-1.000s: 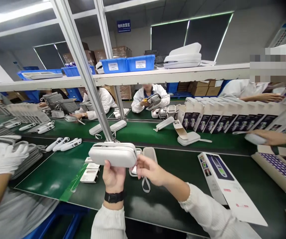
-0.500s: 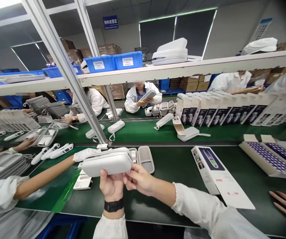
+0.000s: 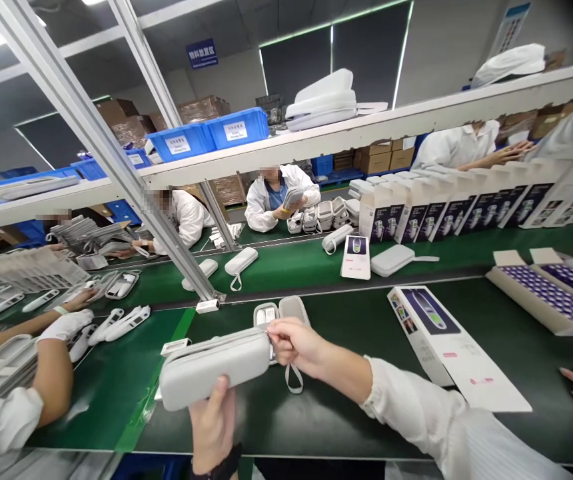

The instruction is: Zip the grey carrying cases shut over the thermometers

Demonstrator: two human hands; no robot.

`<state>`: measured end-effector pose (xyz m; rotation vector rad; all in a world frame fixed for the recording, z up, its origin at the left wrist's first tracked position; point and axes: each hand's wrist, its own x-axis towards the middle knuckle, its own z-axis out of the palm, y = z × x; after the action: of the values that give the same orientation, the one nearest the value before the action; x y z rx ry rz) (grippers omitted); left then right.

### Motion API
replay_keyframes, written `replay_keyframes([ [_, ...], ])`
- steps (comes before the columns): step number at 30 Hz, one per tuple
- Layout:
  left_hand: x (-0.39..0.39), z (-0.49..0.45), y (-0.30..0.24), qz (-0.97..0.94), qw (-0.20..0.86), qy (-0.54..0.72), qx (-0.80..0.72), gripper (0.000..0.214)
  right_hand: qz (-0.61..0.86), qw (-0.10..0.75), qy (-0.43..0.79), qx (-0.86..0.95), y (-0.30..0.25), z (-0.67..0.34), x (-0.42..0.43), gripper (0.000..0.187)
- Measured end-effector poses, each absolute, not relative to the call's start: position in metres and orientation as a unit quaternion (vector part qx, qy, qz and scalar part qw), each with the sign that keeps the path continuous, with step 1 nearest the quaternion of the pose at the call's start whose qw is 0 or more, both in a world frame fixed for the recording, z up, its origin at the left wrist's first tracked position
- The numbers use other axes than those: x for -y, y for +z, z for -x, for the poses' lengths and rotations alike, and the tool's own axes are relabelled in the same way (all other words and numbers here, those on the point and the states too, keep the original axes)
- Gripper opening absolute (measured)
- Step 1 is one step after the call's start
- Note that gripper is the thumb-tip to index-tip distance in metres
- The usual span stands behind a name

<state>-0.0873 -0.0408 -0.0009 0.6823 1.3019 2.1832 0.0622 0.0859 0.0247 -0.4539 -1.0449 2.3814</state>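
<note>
A light grey zip case is tilted above the green work surface, its seam slightly parted along the top. My left hand, with a black watch strap at the wrist, grips it from below, thumb on the near side. At the case's right end my right hand pinches the seam corner; the zipper pull itself is hidden by the fingers. Behind them lies another zip case, spread wide, with white items in one half and a wrist strap hanging toward me.
Right of my hands lies a printed carton with its flap out. Trays of purple-and-white cylinders stand farther right. At left, a co-worker's gloved hand is by white handheld devices. A metal post rises behind the surface.
The case has come lower and nearer, its left end dipping. My right hand has risen to its upper right corner. The co-worker's gloved hand has withdrawn left from beside the case.
</note>
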Motion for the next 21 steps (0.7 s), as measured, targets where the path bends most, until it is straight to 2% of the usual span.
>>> replay_keyframes([
  [3,0.056,0.086,-0.001,-0.292,0.234,0.731,-0.571,0.067,0.203,0.202,0.814,0.506,0.042,-0.077,-0.096,0.027],
  [6,0.055,0.076,0.014,-0.430,0.207,0.604,-0.639,0.059,0.170,0.192,0.738,0.624,0.064,-0.094,-0.100,0.029],
  [9,0.044,0.055,0.034,-0.552,0.279,0.466,-0.633,0.056,0.133,0.216,0.656,0.711,0.085,-0.115,-0.096,0.035],
  [11,0.037,0.039,0.044,-0.584,0.322,0.394,-0.632,0.050,0.147,0.227,0.569,0.776,0.094,-0.126,-0.088,0.037],
  [14,0.027,0.028,0.048,-0.599,0.269,0.322,-0.682,0.033,0.190,0.249,0.382,0.869,0.095,-0.130,-0.075,0.032],
  [16,0.018,0.031,0.044,-0.604,0.229,0.307,-0.699,0.020,0.203,0.262,0.269,0.904,0.090,-0.127,-0.074,0.027],
  [17,0.012,0.035,0.041,-0.607,0.231,0.310,-0.695,0.020,0.197,0.263,0.242,0.913,0.087,-0.125,-0.077,0.025],
  [19,-0.003,0.045,0.032,-0.590,0.278,0.352,-0.671,0.029,0.190,0.285,0.247,0.907,0.080,-0.124,-0.093,0.021],
  [20,-0.013,0.049,0.028,-0.559,0.304,0.401,-0.659,0.035,0.189,0.303,0.266,0.895,0.076,-0.124,-0.104,0.016],
  [21,-0.023,0.052,0.023,-0.514,0.323,0.465,-0.644,0.043,0.184,0.315,0.291,0.884,0.071,-0.123,-0.115,0.020],
])
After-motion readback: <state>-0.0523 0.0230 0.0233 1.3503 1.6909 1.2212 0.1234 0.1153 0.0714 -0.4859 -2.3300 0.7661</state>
